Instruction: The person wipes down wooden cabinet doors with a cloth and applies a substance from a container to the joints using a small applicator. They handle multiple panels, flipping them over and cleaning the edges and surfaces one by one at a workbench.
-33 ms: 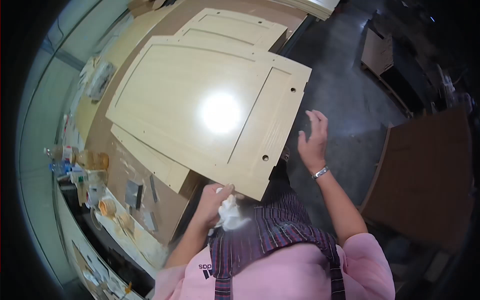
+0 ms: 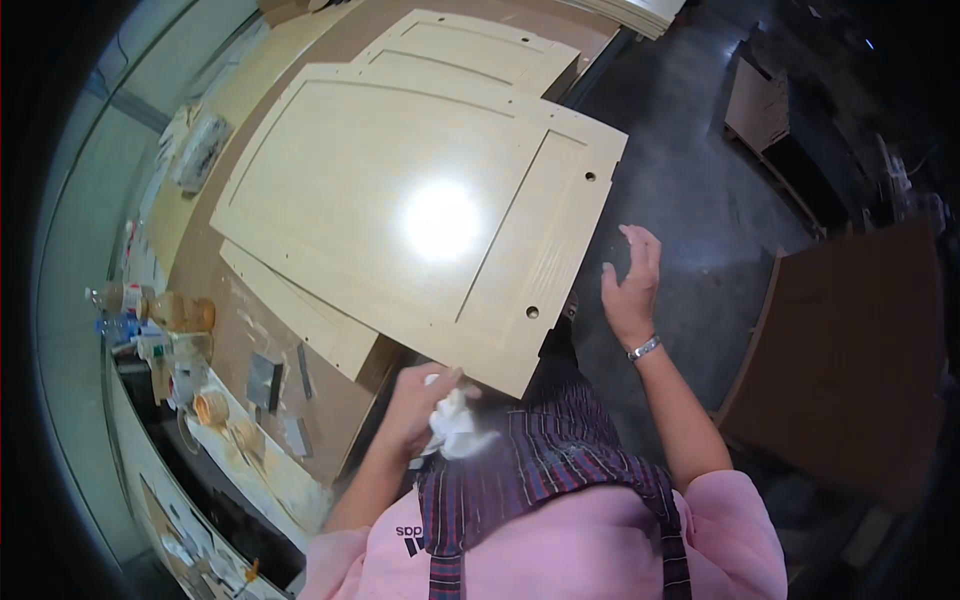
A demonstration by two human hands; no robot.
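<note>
A large pale wood-coloured door panel (image 2: 350, 180) with grooved lines and round holes lies on top of other panels on the bench. My left hand (image 2: 408, 405) is closed around a crumpled white cloth (image 2: 456, 428) at the panel's near edge, thumb by the edge. Whether that thumb touches the panel I cannot tell. Off the panel's right side, my right hand (image 2: 630, 298) hovers over the floor with fingers apart and nothing in it. A bright light reflection covers the panel's middle.
Bottles (image 2: 180, 312), an orange-rimmed jar (image 2: 211, 407) and grey sanding blocks (image 2: 264, 382) sit along the bench's left side. Beneath the large panel, another pale panel (image 2: 300, 310) sticks out. A brown board (image 2: 840, 350) and a dark cabinet-like box (image 2: 790, 140) stand to the right.
Only slight shifts show. The panel's far edge sits a little higher in view, and my right hand a little lower and further right. My left hand keeps the cloth.
</note>
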